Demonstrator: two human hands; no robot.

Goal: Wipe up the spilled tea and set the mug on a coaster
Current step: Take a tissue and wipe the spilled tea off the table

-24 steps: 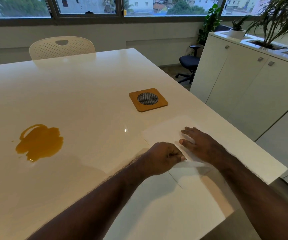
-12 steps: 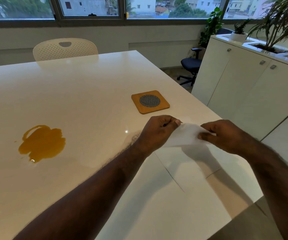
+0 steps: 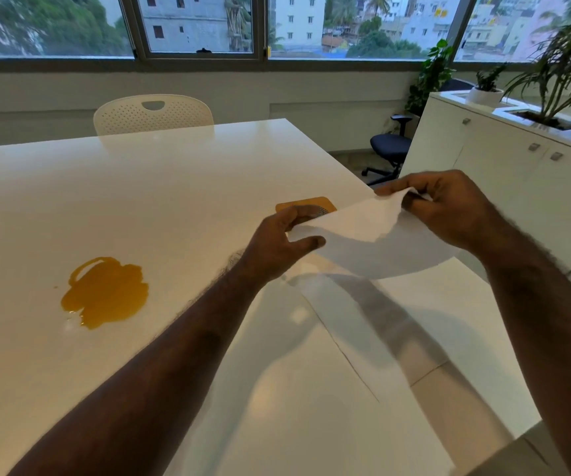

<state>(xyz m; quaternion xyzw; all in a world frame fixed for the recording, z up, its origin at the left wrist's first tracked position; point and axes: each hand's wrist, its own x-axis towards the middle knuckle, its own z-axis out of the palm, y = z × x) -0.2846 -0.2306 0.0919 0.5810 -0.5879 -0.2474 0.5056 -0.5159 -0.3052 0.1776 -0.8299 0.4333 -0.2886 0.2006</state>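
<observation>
Both hands, left hand (image 3: 285,240) and right hand (image 3: 445,209), pinch a thin paper towel (image 3: 363,235) above the tabletop (image 3: 174,187); the tea puddle (image 3: 105,293) lies well left. Pulling could tear it. No mug visible.

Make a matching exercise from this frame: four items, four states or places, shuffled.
Items:
1. tissue
2. tea spill
3. coaster
4. white chair

States:
A. unwiped puddle on the table
B. at the table's far edge
C. held up between left hand and right hand
D. partly hidden behind the left hand

Pairs: 1-C, 2-A, 3-D, 4-B
</observation>
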